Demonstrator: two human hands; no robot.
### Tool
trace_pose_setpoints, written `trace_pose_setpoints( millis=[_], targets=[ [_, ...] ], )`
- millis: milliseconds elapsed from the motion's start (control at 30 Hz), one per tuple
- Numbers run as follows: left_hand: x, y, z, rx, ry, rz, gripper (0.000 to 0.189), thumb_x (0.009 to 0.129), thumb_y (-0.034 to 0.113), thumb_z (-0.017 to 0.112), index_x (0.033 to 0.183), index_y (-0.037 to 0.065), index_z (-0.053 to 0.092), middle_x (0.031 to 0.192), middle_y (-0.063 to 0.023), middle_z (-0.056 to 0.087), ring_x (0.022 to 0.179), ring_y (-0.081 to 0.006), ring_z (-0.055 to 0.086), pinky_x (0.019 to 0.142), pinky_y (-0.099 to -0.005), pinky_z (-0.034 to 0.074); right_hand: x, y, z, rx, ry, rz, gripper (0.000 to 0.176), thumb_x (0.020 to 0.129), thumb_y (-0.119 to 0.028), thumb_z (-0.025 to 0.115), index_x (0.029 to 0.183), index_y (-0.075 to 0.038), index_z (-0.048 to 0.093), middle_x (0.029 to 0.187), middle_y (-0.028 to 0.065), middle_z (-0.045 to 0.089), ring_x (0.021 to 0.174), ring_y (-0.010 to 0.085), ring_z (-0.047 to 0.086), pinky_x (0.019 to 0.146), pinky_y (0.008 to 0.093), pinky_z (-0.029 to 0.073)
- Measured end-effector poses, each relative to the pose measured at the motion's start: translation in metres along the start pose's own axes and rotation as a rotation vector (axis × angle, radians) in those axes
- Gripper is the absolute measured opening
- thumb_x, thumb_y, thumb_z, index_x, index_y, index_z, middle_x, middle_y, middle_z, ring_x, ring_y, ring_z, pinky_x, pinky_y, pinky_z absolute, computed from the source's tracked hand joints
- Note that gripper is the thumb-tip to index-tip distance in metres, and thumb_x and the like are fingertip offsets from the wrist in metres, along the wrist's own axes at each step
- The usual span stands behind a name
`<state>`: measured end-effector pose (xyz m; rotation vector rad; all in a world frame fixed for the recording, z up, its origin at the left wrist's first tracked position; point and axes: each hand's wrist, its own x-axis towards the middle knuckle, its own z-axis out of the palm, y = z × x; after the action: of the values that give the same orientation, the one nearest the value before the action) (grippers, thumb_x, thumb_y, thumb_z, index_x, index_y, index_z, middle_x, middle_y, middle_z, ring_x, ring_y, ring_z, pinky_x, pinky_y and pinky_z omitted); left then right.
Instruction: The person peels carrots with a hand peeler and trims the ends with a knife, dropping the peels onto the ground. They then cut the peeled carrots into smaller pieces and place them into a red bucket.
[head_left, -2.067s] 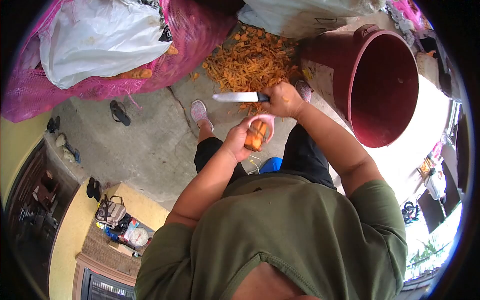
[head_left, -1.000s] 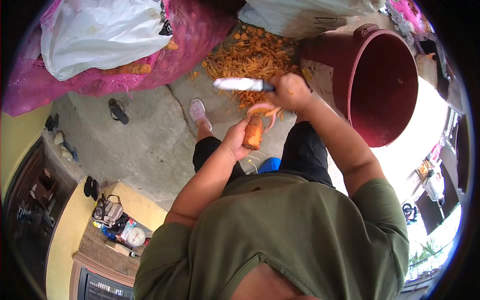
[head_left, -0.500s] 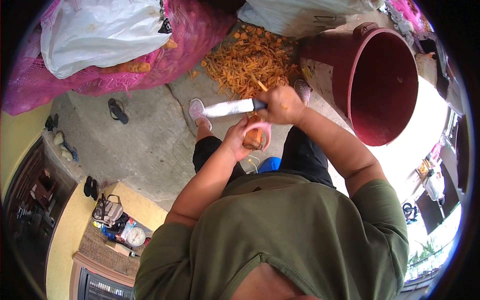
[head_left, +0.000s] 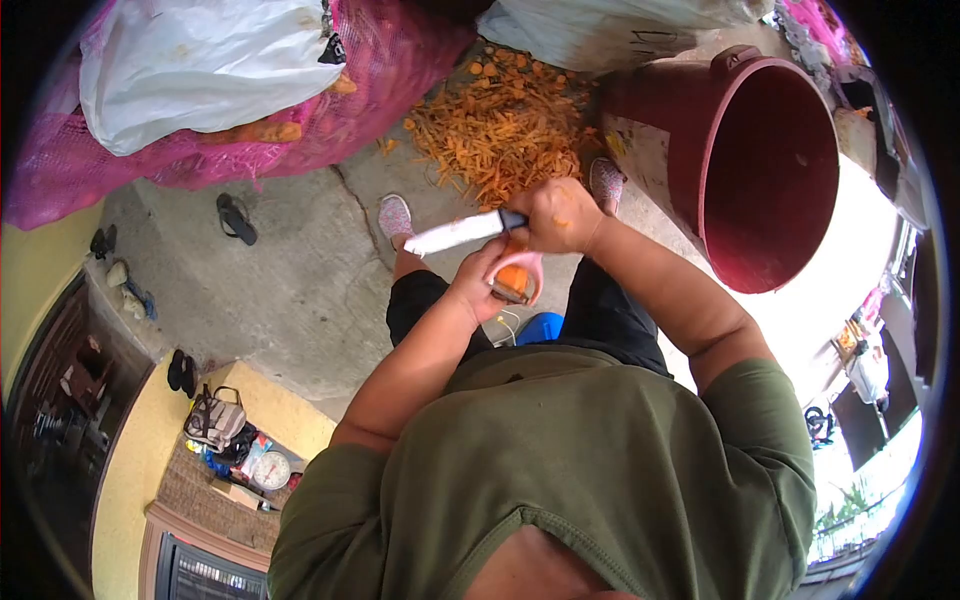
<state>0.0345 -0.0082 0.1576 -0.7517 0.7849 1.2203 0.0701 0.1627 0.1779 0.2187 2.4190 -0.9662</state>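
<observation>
My left hand [head_left: 474, 283] is closed around a carrot [head_left: 514, 277], held in front of my lap. A pink peeler [head_left: 535, 275] lies across the carrot, its forked head around it and its handle end running up under my right hand [head_left: 560, 218]. That right hand is closed on the black handle of a knife [head_left: 455, 234], whose long blade points left above my left hand. Bits of orange peel stick to the right hand. Beyond the hands, a pile of carrot peelings [head_left: 505, 125] lies on the floor between my feet.
A large dark red bin [head_left: 655, 150] lies tipped at the right, its mouth facing me. Pink mesh sacks [head_left: 390, 80] with a white bag [head_left: 200, 75] on top stand at the left. A slipper [head_left: 236, 219] lies on the concrete floor [head_left: 280, 290]; a scale [head_left: 271, 470] sits lower left.
The knife and my right hand have shifted slightly down toward me. The peeler has moved along the carrot, where brighter orange flesh shows. The strip of peel by the right hand is gone.
</observation>
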Motion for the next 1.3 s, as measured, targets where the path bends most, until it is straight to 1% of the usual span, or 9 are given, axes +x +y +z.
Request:
trace_pose_setpoints(
  millis=[167,400,600,767,867,967,1100,1167,1300],
  targets=[
    [-0.008,0.002,-0.010,0.138,0.048,-0.096,0.033,0.085,0.042,0.042,0.096,0.012,0.051,0.081,-0.0031,0.055,0.069,-0.0187,0.056,0.050,-0.0340,0.045,0.011,0.072,-0.006,-0.133,0.123,0.394,0.027,0.072,-0.037,0.053,0.077,-0.013,0.062,0.068,0.0108,0.061,0.067,0.0254,0.060,0.064,0.0359,0.048],
    [-0.004,0.002,-0.002,0.125,-0.017,-0.039,0.036,0.086,0.045,0.038,0.098,0.013,0.049,0.078,-0.0033,0.054,0.063,-0.0173,0.055,0.047,-0.0328,0.045,0.002,0.008,0.000,-0.004,-0.089,0.020,0.032,0.067,-0.039,0.057,0.081,-0.011,0.062,0.070,0.0140,0.060,0.067,0.0284,0.059,0.064,0.0374,0.048],
    [-0.012,-0.002,-0.004,0.247,0.018,0.062,0.034,0.082,0.040,0.048,0.097,0.010,0.048,0.080,-0.0046,0.054,0.068,-0.0152,0.054,0.053,-0.0305,0.046,0.012,0.073,-0.007,-0.011,0.068,0.396,0.031,0.068,-0.037,0.057,0.078,-0.008,0.061,0.070,0.0151,0.059,0.070,0.0288,0.059,0.066,0.0380,0.047],
    [-0.007,0.003,-0.004,0.560,-0.136,0.201,0.030,0.074,0.011,0.064,0.098,0.004,0.048,0.086,-0.0011,0.052,0.076,-0.0107,0.051,0.065,-0.0251,0.043,0.013,0.033,-0.011,0.117,-0.014,0.186,0.026,0.068,-0.032,0.055,0.075,-0.008,0.060,0.068,0.0161,0.058,0.070,0.0301,0.058,0.064,0.0388,0.046],
    [-0.007,0.002,-0.005,0.762,-0.016,0.243,0.034,0.067,0.001,0.064,0.097,0.002,0.048,0.087,0.0001,0.052,0.077,-0.0104,0.051,0.067,-0.0241,0.042,0.015,0.050,0.002,-0.034,-0.001,0.207,0.028,0.068,-0.034,0.054,0.077,-0.008,0.061,0.068,0.0157,0.059,0.070,0.0302,0.058,0.065,0.0381,0.047],
    [-0.005,0.002,-0.007,1.078,0.081,0.337,0.035,0.065,0.006,0.066,0.094,0.001,0.049,0.084,-0.0019,0.054,0.076,-0.0109,0.052,0.067,-0.0256,0.042,0.013,0.062,-0.009,-0.001,0.025,0.261,0.029,0.069,-0.034,0.054,0.079,-0.008,0.061,0.068,0.0152,0.059,0.070,0.0300,0.058,0.066,0.0379,0.047],
    [-0.003,0.007,0.000,1.314,0.186,0.367,0.041,0.058,0.012,0.068,0.092,0.000,0.050,0.082,-0.0099,0.056,0.077,-0.0195,0.055,0.069,-0.0297,0.043,0.015,0.031,-0.005,-0.033,-0.061,0.095,0.026,0.069,-0.034,0.055,0.080,-0.011,0.062,0.070,0.0146,0.059,0.071,0.0300,0.058,0.066,0.0390,0.046],
    [-0.006,0.008,0.005,1.404,0.225,0.393,0.047,0.053,0.015,0.068,0.095,0.000,0.051,0.087,-0.0166,0.057,0.083,-0.0290,0.057,0.073,-0.0333,0.044,0.018,0.045,-0.003,0.001,-0.065,0.247,0.030,0.069,-0.037,0.057,0.079,-0.008,0.061,0.071,0.0144,0.059,0.073,0.0298,0.058,0.066,0.0388,0.046],
    [-0.008,0.008,0.005,1.469,0.252,0.435,0.046,0.053,0.014,0.067,0.093,0.000,0.051,0.087,-0.0186,0.057,0.084,-0.0318,0.056,0.073,-0.0355,0.044,0.018,0.050,-0.013,-0.031,-0.074,0.308,0.032,0.068,-0.038,0.058,0.081,-0.009,0.061,0.073,0.0144,0.060,0.073,0.0291,0.058,0.067,0.0388,0.046]
  ],
)
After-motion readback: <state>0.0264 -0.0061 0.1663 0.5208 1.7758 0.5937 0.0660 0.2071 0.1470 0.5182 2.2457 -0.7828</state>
